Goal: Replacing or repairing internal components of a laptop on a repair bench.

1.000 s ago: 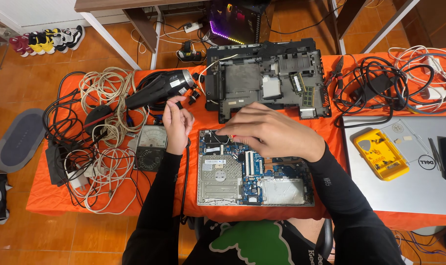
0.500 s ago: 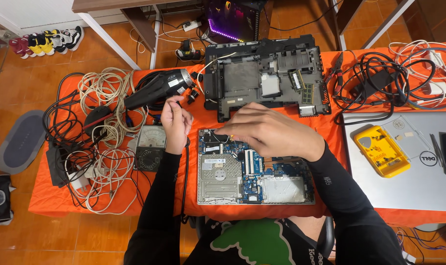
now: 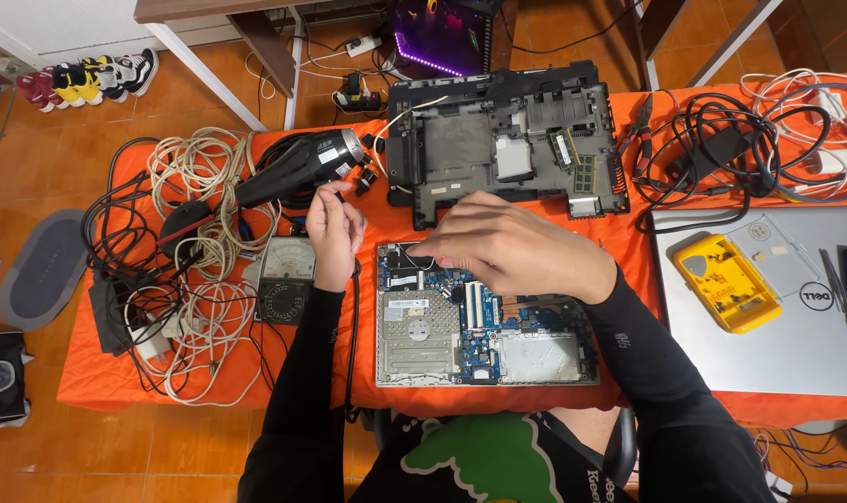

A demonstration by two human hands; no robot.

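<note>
hands have barely shifted over the last second: the right hand [image 3: 512,250] stays reached across the top edge of the opened laptop base [image 3: 484,321], fingertips drawn together at its upper left corner where a thin white wire curls; whether they actually pinch the wire or a small part is hidden by the fingers. the left hand [image 3: 335,228] has lifted slightly toward the black heat gun [image 3: 288,168], thumb and forefinger pressed together on something tiny and dark, too small to name. so the work looks settled at that one corner of the board, with little visible progress between the moments.

the laptop base lies flat near the front edge of the counter [image 3: 107,382], circuit board and metal drive cover exposed. behind it sits the separated dark chassis shell [image 3: 503,144]. an analog multimeter [image 3: 284,275] rests just left of the left forearm, among tangled pale and black cables [image 3: 195,242]. to the right, a closed silver laptop [image 3: 787,307] carries a yellow bit case [image 3: 726,282]; pliers [image 3: 640,130] and more cables lie beyond.

the counter is draped in orange cloth. the floor is terracotta tile, with shoes [image 3: 83,79] lined by the wall and a purple-lit computer case [image 3: 437,33] under a desk.
</note>
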